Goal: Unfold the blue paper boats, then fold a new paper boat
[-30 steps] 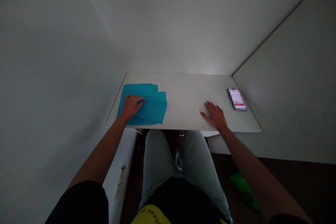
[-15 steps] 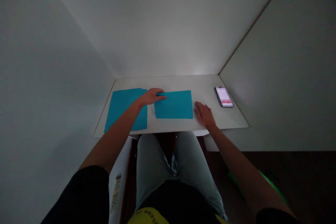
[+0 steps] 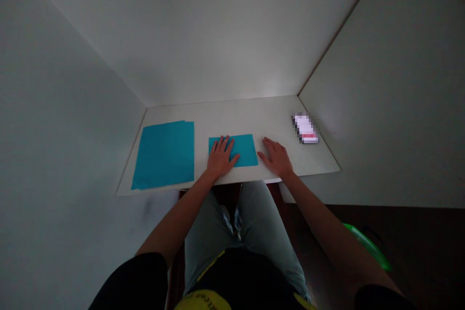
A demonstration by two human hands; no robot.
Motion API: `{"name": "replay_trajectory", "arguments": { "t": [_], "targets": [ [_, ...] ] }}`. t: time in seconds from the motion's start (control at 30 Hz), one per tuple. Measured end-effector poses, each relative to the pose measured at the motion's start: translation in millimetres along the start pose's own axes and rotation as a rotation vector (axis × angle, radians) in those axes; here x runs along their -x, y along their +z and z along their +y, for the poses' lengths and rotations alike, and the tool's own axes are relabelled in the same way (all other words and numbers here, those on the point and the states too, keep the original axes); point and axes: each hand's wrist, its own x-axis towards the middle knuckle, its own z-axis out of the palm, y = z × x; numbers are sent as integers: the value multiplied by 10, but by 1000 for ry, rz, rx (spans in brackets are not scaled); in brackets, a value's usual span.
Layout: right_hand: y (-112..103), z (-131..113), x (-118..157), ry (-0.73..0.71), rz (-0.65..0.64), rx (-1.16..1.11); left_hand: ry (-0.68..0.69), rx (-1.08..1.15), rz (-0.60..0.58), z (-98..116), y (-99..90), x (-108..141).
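Note:
A small blue sheet of paper (image 3: 246,150), now a low rectangle, lies in the middle of the white desk. My left hand (image 3: 220,155) rests flat across its left part, fingers spread and pointing away from me. Just right of the paper, my right hand (image 3: 276,156) lies on the desk with its fingers stretched and thumb apart, touching no sheet. Farther left is a stack of larger blue paper sheets (image 3: 165,155), their edges slightly out of line.
A phone (image 3: 305,129) with a blurred lit screen lies at the right of the desk (image 3: 236,112). Walls close in the desk at the left, back and right. My legs are under the front edge; a green object (image 3: 368,246) is on the dark floor at right.
My left hand has let go of the paper's top left edge and moved nearer, flat onto it. The paper now looks shorter from front to back, apparently folded over. My right hand stays about in place.

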Motion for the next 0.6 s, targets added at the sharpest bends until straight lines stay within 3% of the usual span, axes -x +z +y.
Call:
{"name": "replay_trajectory", "arguments": {
  "t": [0.2, 0.43, 0.6],
  "targets": [
    [73, -32, -64, 42, -1, -62, 42, 5, 3, 76, 29, 86],
    [193, -137, -507, 211, -68, -288, 37, 135, 62, 61, 74, 81],
    [240, -125, -764, 139, -107, -204, 41, 152, 66, 75, 40, 83]
  ]
}}
